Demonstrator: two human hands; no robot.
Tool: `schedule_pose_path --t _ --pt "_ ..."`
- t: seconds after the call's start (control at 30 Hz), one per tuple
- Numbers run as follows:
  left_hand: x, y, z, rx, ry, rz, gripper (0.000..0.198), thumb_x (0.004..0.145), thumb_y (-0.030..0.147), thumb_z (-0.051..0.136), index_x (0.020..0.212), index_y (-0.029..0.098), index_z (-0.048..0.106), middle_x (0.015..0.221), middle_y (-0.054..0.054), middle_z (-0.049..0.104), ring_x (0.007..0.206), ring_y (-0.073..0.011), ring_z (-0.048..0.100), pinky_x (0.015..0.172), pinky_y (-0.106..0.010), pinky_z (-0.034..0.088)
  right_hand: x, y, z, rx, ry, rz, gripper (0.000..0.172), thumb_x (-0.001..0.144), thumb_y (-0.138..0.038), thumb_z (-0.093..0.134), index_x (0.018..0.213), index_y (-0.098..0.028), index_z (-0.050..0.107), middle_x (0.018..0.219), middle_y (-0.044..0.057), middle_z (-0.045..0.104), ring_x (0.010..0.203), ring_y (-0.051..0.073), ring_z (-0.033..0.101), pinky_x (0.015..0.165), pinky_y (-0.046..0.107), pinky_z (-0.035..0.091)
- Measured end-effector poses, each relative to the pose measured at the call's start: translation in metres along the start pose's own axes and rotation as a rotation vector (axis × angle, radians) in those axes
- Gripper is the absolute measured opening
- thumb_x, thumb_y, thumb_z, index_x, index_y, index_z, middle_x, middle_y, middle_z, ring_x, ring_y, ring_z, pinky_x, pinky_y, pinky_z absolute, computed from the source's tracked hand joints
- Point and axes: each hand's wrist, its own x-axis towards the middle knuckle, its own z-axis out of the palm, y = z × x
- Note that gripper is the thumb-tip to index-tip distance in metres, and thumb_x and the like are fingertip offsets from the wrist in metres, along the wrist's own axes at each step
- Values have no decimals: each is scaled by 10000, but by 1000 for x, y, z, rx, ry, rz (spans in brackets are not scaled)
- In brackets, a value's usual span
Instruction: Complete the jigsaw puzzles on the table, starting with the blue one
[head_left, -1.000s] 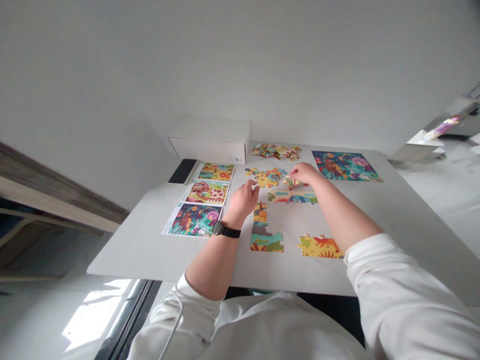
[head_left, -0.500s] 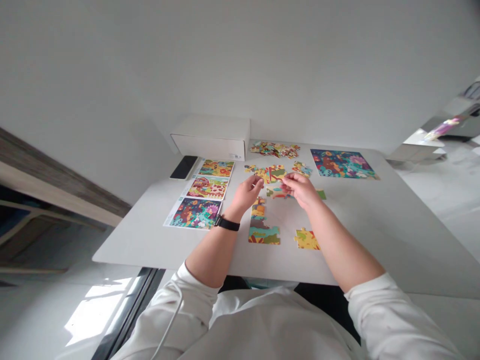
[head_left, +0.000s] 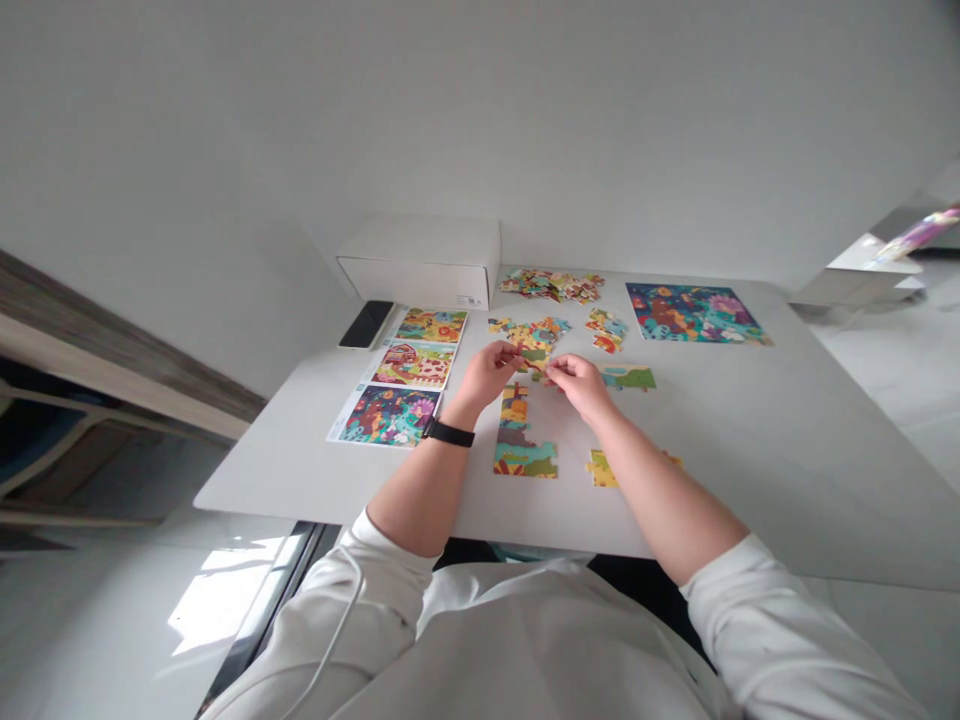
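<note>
My left hand (head_left: pixel 489 378), with a black band on its wrist, is closed at the left edge of a green and red puzzle piece (head_left: pixel 534 358). My right hand (head_left: pixel 583 387) pinches the right side of the same piece, so it is held between both hands over the table. Below my left hand lies a joined strip of puzzle (head_left: pixel 525 460) with an L shape. A green and blue joined strip (head_left: pixel 630 377) shows partly behind my right hand. Yellow joined pieces (head_left: pixel 601 468) lie partly hidden under my right forearm. Loose pieces (head_left: pixel 525 332) lie just beyond my hands.
A puzzle pile (head_left: pixel 551 285) lies at the back, beside a white box (head_left: pixel 420 265). A small cluster of pieces (head_left: pixel 606 328) and a finished dark-blue puzzle (head_left: pixel 694 313) are to the right. A picture sheet (head_left: pixel 412 363) and a phone (head_left: pixel 366 325) lie left.
My right hand has moved left and a little down toward my left hand. The puzzle piece is now between both hands, and more of the green strip shows on the right.
</note>
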Motion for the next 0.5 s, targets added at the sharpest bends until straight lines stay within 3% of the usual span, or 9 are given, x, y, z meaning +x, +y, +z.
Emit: schedule_pose_path --t 0.17,0.3,0.5 --pt "-2 1 -14 261 26 -62 100 864 236 731 955 196 740 869 -48 797 769 -184 700 694 -278 481 -3 4 -3 -315 57 -180 143 878 -330 700 995 -255 732 987 37 804 872 218 736 886 383 592" --pt "-6 7 -19 386 -4 -120 102 873 255 718 954 202 750 876 -51 808 758 -195 703 675 -291 467 -7 5 -2 -451 6 -289 169 906 -205 657 1036 -247 756 1132 69 795 963 216 749 946 384 596" --pt "-10 14 -15 542 -3 -156 108 860 252 744 953 213 781 845 -56 808 761 -208 708 699 -296 500 -8 8 0 -643 -41 -386 183 919 -185 670 1039 -252 791 1067 75 785 1016 252 722 1018 427 562"
